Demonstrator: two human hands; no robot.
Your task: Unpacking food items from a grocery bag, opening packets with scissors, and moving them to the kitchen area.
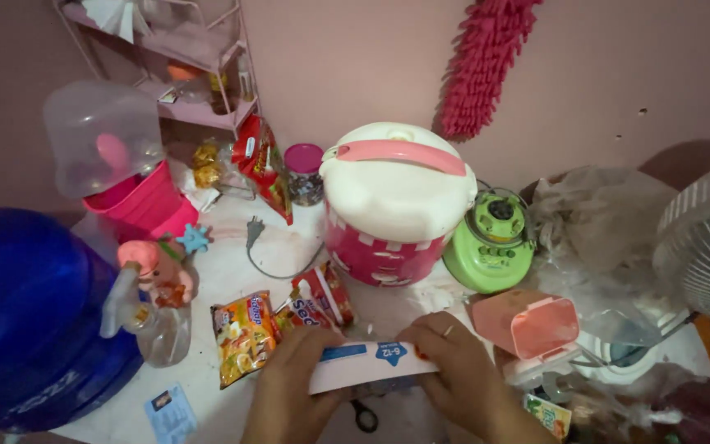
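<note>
Both my hands hold a flat white box (pixel 363 366) with blue marks, low in the middle of the view. My left hand (pixel 289 386) grips its left end with fingers curled over the top edge. My right hand (pixel 454 370) grips its right end, a ring on one finger. Beneath the box lies a pair of scissors (pixel 364 416), with only its dark handle loop showing. Just beyond the box lie an orange noodle packet (pixel 244 335) and a red noodle packet (pixel 322 300) on the white floor (pixel 232 271).
A pink-and-white rice cooker (pixel 392 205) stands ahead, with a green round appliance (pixel 491 238) and a pink lidded box (pixel 527 325) to its right. A large blue water jug (pixel 26 312) and a spray bottle (pixel 154 312) stand at left. A white fan (pixel 708 238) fills the right edge. A grey plug and cord (pixel 256 238) lie on the floor.
</note>
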